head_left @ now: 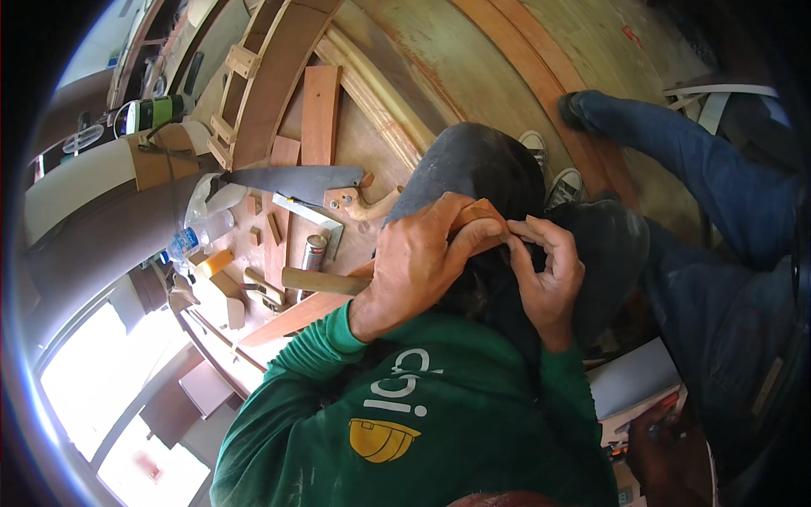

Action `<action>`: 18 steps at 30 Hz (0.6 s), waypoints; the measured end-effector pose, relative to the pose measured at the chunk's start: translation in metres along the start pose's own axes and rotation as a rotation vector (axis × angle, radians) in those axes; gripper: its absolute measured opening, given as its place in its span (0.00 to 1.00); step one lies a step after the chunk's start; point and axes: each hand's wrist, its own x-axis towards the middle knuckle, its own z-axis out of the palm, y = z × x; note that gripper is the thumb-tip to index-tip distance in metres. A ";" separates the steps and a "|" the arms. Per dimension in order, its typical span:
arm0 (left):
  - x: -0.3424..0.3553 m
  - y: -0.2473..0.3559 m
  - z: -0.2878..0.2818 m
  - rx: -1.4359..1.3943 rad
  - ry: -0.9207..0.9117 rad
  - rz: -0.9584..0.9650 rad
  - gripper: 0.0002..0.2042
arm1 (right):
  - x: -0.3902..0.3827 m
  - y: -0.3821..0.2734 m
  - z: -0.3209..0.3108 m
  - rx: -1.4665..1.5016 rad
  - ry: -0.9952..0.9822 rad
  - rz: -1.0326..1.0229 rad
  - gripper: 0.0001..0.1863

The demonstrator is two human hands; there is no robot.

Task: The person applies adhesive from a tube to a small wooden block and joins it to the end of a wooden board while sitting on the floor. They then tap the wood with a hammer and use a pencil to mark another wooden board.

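My left hand (422, 258) is closed on a small reddish wooden piece (478, 213) above my lap, thumb along it. My right hand (545, 270) pinches at the right end of that piece with thumb and fingertips; anything smaller between them is too small to make out. Just left of my knee lie a handsaw (296, 177) with a wooden handle (366, 205), a metal try square (328, 221) and a small can (313, 253). A wooden handle (321, 280) runs behind my left wrist.
A water bottle (187, 242), small blocks (255, 237) and a wooden plane (263, 291) sit at left. A curved wooden frame (262, 84) and long boards (372, 93) lie beyond. Another person's legs (710, 160) extend along the right, with their hand (650, 448) low at right.
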 end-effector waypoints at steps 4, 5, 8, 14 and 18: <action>0.000 -0.001 0.000 -0.010 -0.002 0.005 0.13 | 0.003 -0.008 -0.001 -0.086 0.000 -0.033 0.17; 0.000 -0.002 0.000 -0.008 -0.007 -0.001 0.13 | 0.003 -0.008 -0.001 -0.094 0.003 -0.046 0.17; 0.001 0.001 -0.002 -0.036 -0.017 -0.003 0.13 | 0.003 -0.007 -0.001 -0.114 0.005 -0.080 0.16; 0.003 0.000 -0.001 -0.079 0.000 -0.026 0.14 | 0.003 -0.010 -0.002 -0.098 0.013 -0.031 0.16; 0.014 -0.007 -0.005 -0.043 -0.051 -0.069 0.18 | 0.007 -0.002 -0.005 0.068 0.078 0.092 0.18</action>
